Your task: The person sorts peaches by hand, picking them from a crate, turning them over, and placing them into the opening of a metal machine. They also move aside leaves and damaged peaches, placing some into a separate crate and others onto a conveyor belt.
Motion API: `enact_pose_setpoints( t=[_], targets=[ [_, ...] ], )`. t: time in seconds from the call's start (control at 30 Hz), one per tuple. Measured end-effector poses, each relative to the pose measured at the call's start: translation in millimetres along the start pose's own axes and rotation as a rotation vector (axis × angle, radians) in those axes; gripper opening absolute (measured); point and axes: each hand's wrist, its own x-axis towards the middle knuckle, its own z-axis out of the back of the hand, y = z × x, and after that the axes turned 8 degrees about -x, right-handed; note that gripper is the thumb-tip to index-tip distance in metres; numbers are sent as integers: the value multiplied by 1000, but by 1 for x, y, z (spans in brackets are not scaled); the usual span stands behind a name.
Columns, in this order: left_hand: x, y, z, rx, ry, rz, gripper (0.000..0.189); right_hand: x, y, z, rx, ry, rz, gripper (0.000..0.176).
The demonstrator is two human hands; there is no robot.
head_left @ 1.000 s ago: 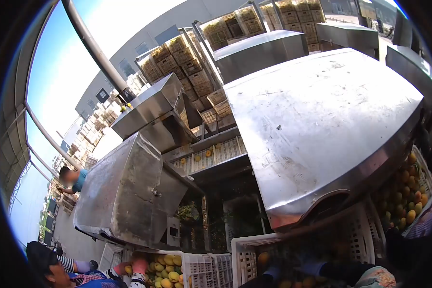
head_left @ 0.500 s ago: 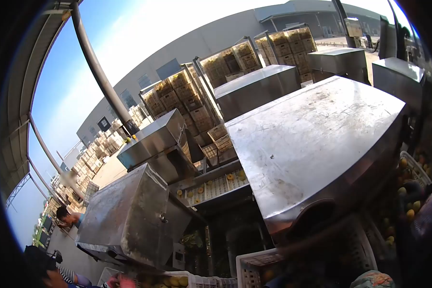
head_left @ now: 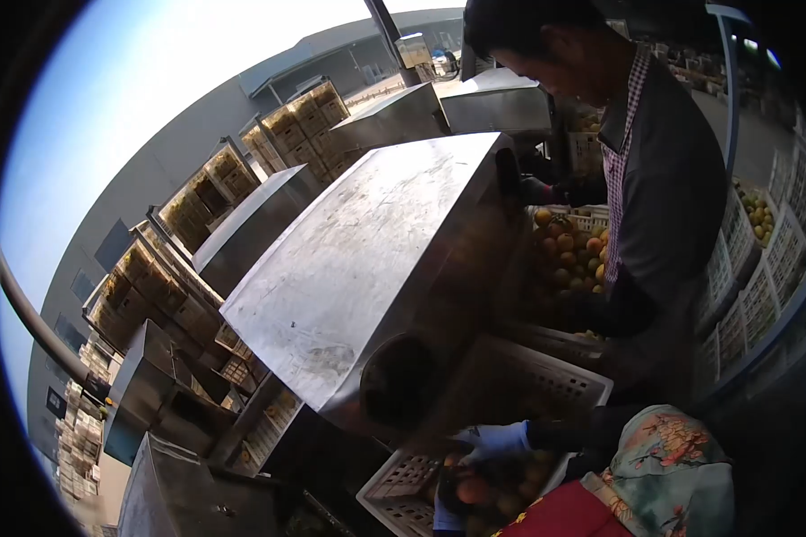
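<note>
My right hand [head_left: 497, 438], in a light blue glove, reaches in from the right over a white crate [head_left: 394, 488] at the bottom. Lower and further left is my left hand [head_left: 448, 512], also gloved and partly cut off by the frame edge. Orange-red fruit [head_left: 475, 490] lies in the crate between and beside both hands. Shadow and blur hide the fingertips, so any grip on a fruit cannot be made out. A floral sleeve [head_left: 676, 465] covers my right upper arm, beside red cloth [head_left: 573, 515].
A metal-topped housing [head_left: 358, 242] with a dark round opening [head_left: 401, 376] stands beyond the crate. At the right a person [head_left: 658, 188] in dark clothes leans over a crate of fruit [head_left: 569, 255]. Stacked crates [head_left: 757, 295] stand at far right, and more crates [head_left: 295, 130] behind.
The view has swung right and down. The metal housing has shifted left in view, and the other person, the crate of fruit and both my gloved hands have come into sight.
</note>
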Motion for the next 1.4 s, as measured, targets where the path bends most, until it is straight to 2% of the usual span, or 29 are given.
enact_pose_setpoints(
  t=[0.03, 0.07, 0.1, 0.13, 0.17, 0.2, 0.23, 0.27, 0.3, 0.33, 0.4, 0.43, 0.5, 0.53, 0.6, 0.63, 0.67, 0.73, 0.8, 0.87, 0.93, 0.97, 1.0, 1.07, 1.1, 1.2, 1.27, 1.3, 1.4],
  targets=[
    [-8, -10, -25, -58, 54, -28, 59, 17, 35, 8, -421, -27, 393, 61],
    [-19, -21, -51, -127, 99, -46, 70, 27, 66, 10, -476, -245, 789, 67],
    [-3, -24, -23, -584, 407, 74, 73, 20, 111, 15, -562, -330, 865, 68],
    [-12, -34, -54, -469, 244, 23, 71, 3, 152, 18, -426, -303, 869, 62],
    [-3, -36, -44, -445, 163, -38, 69, 7, 158, 21, -114, -278, 893, 51],
    [-16, -46, -82, -296, 90, -109, 70, 2, 160, 25, -44, -313, 848, 42],
    [-20, -54, -107, -173, 276, -162, 73, 1, 148, 28, 27, -326, 787, 38],
    [-24, -63, -115, -93, 290, -166, 72, 3, 124, 29, 16, -338, 726, 39],
    [-30, -68, -126, -213, 257, -233, 71, 10, 92, 27, 84, -382, 662, 39],
    [-37, -71, -146, -247, 87, -356, 67, 9, 64, 20, -18, -434, 552, 42],
    [-30, -74, -133, -308, 290, -280, 67, 6, 29, -1, -175, -468, 497, 56],
    [-28, -74, -133, -315, 286, -276, 67, 5, 28, -7, -385, -512, 537, 66],
    [-25, -76, -137, -439, 489, -66, 67, 10, 23, -18, -747, -624, 605, 85],
    [-23, -76, -140, -436, 488, -59, 67, 14, 18, -20, -744, -632, 602, 85],
    [-22, -75, -150, -289, 290, -217, 73, 20, 11, -23, -727, -650, 502, 84],
    [-26, -77, -156, -197, 186, -227, 75, 24, 12, -21, -716, -671, 526, 83],
    [-25, -77, -158, -197, 189, -228, 75, 27, 13, -17, -718, -671, 527, 83],
    [-28, -76, -157, 82, 57, -344, 73, 29, 20, -9, -444, -540, 471, 79],
    [-29, -79, -151, 29, 47, -313, 69, 28, 33, 4, -457, -474, 421, 77],
    [-29, -84, -151, 74, 59, -371, 63, 33, 34, 12, -471, -404, 369, 75],
    [-25, -84, -156, -20, 54, -357, 57, 43, 24, 13, -881, -537, 487, 72],
    [-21, -85, -158, -4, 95, -366, 57, 44, 26, 10, -925, -604, 520, 72],
    [-16, -87, -160, 14, 138, -375, 57, 45, 24, 6, -924, -600, 522, 72],
    [-7, -87, -163, -96, 106, -315, 59, 47, 18, -3, -852, -740, 490, 73],
    [-3, -87, -164, -148, 86, -308, 59, 50, 11, -4, -678, -725, 506, 78],
    [10, -87, -156, -255, 88, -297, 56, 58, 13, 1, -547, -697, 545, 84],
    [14, -89, -150, 385, 9, -501, 53, 70, 8, 16, -633, -713, 537, 84],
    [16, -89, -150, 122, 26, -415, 50, 77, 6, 24, -720, -729, 530, 84],
    [20, -91, -151, 260, 13, -521, 55, 95, 8, 35, -779, -769, 506, 82]
  ],
)
